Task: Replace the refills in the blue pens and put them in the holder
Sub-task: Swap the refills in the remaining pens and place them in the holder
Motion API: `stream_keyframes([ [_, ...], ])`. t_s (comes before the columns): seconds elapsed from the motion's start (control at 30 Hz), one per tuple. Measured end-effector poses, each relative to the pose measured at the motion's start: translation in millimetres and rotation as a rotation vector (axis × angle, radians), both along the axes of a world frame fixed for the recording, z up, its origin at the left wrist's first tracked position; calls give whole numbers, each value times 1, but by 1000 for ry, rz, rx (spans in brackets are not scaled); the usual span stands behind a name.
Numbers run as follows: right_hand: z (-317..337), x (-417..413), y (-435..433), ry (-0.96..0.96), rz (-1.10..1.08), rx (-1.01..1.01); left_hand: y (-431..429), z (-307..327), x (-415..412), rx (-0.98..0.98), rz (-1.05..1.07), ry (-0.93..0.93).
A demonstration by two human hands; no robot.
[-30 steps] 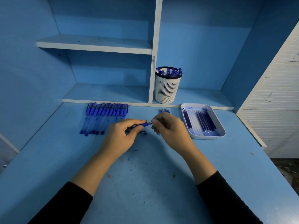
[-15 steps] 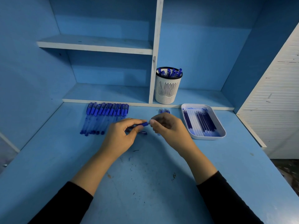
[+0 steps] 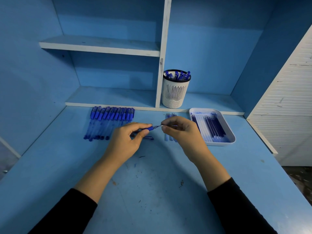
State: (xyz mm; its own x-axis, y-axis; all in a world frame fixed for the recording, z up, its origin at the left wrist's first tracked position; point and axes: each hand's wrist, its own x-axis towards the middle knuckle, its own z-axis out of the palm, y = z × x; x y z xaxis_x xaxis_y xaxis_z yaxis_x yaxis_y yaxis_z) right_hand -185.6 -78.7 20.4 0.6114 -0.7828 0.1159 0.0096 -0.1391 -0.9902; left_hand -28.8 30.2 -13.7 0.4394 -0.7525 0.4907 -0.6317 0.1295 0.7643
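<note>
My left hand (image 3: 124, 144) has its fingers curled round the blue pen (image 3: 148, 128). My right hand (image 3: 184, 135) pinches the refill (image 3: 158, 127) jutting from the pen's tip toward 3 o'clock. The holder (image 3: 175, 93) stands at 12 o'clock, well apart.

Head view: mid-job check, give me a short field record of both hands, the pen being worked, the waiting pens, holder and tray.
left hand: grips pen by its blue grip
right hand: pinches thin tip piece at the pen's front end; refill or nib, cannot tell
waiting pens: row lying side by side, left of the hands
holder: white, on the low shelf, finished pens standing inside
tray: white, right of the hands, tray refills lying in it
loose refills: on desk behind right hand
</note>
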Motion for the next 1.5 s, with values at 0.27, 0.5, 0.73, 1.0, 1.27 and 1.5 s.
stream_keyframes([
  [0.27,-6,-1,0,80,-17,-98,2,2,5,-11,63,49],
  [0.5,-21,10,14,485,169,-608,2,4,5,-11,88,50],
  [0.73,-21,10,14,528,186,-652,2,2,5,6,81,40],
  [1.0,-9,2,7,209,-36,-281,1,1,4,4,59,17],
  [1.27,-12,10,9,52,-24,-186,-1,1,-2,-3,-9,8],
  [1.5,2,1,2,-243,-120,56,0,1,-1,-5,9,53],
])
